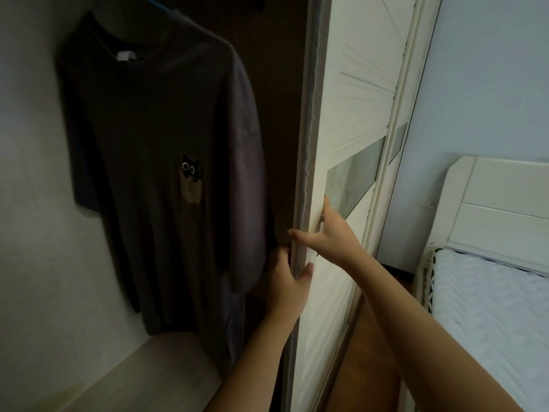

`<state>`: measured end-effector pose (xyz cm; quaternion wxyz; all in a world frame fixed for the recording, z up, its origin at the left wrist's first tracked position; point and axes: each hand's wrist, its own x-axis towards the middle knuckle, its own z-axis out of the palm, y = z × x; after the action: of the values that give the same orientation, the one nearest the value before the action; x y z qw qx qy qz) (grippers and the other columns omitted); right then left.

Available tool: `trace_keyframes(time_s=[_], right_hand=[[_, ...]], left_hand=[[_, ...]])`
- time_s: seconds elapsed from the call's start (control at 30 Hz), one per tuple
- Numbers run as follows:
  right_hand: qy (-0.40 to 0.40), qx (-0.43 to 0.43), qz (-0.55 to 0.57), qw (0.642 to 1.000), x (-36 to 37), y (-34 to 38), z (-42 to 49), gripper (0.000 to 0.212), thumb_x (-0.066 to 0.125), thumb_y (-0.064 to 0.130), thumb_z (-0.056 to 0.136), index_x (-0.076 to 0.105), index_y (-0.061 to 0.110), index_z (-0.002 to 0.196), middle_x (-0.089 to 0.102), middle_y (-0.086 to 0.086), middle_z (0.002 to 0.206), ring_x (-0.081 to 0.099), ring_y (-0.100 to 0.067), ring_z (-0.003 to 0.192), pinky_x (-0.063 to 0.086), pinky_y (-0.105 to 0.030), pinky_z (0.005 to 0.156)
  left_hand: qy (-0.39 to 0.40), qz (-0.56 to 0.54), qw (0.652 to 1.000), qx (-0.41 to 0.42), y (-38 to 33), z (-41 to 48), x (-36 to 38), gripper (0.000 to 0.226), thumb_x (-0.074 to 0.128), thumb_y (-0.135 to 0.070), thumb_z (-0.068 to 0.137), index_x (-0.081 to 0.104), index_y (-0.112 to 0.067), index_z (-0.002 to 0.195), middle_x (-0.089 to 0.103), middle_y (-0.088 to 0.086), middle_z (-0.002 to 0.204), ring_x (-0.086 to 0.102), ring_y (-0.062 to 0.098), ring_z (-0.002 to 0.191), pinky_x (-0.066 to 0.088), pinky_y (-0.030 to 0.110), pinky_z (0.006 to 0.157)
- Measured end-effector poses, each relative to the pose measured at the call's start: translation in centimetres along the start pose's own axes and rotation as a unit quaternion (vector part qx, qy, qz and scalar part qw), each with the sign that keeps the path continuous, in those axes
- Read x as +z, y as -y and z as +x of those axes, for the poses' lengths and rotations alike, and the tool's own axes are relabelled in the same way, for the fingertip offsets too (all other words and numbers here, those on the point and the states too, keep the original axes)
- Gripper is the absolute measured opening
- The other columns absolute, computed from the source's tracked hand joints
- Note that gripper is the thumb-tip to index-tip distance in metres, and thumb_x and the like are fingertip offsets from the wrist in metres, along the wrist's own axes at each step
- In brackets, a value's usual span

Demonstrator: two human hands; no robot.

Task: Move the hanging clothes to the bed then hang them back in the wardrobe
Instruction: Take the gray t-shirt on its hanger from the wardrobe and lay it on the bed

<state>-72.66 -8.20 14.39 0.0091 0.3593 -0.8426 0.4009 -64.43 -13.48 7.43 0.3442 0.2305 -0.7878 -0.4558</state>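
Door-sliding step, likely: left hand (285, 281) grips the sliding door (356, 114) edge, right hand (329, 233) presses spread on its face, T-shirt (154, 144) hangs inside the wardrobe (44, 233) by its left wall; next probably needs lifting the hanger (162, 7) toward the bed (490, 292).

This is a bedroom in a home. On the left stands an open wardrobe (29, 173) with pale inner walls, where a dark T-shirt (154, 144) with a cat print hangs from a blue hanger (165, 5). Its white panelled sliding door (356, 84) runs up the middle. On the right, against a pale blue wall, is a bed (427, 272) with a white headboard (505, 197) and a white quilted mattress (490, 307). A wall socket (429, 203) sits just beside the headboard, and brown wooden floor (365, 352) lies between door and bed.
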Motion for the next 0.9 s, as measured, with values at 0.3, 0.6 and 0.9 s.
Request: trace_keyframes(time_s=[0.3,0.6,0.9], right_hand=[[0.006,0.022,0.016,1.0,-1.8,-3.9,5.2,0.118,0.061,0.072,0.055,0.008,0.022,0.147,0.031,-0.004,0.151,0.036,-0.026,0.136,0.04,-0.049,0.106],[-0.018,-0.004,-0.009,1.0,-1.1,-4.8,5.7,0.107,0.064,0.057,0.071,0.0,0.018,0.148,0.017,-0.005,0.156,0.024,-0.025,0.141,0.031,-0.045,0.112],[-0.009,0.013,-0.005,1.0,-2.2,-2.7,3.8,0.099,0.063,0.058,0.071,0.014,0.018,0.147,0.024,-0.007,0.154,0.031,-0.025,0.138,0.034,-0.041,0.109]], left_hand=[[0.008,-0.02,1.0,-0.001,0.5,5.3,5.6,0.046,0.063,-0.024,0.083,0.046,-0.015,0.124,0.06,0.004,0.116,0.055,0.011,0.098,0.038,0.013,0.073],[-0.011,-0.024,1.0,0.014,1.9,5.8,6.3,0.048,0.064,-0.028,0.082,0.046,-0.017,0.124,0.059,-0.001,0.113,0.052,0.005,0.092,0.041,0.018,0.075],[0.06,0.018,0.995,0.079,-1.2,1.9,1.2,0.063,0.056,-0.038,0.085,0.022,-0.034,0.139,0.036,-0.025,0.127,0.037,-0.008,0.119,0.03,0.009,0.092]])
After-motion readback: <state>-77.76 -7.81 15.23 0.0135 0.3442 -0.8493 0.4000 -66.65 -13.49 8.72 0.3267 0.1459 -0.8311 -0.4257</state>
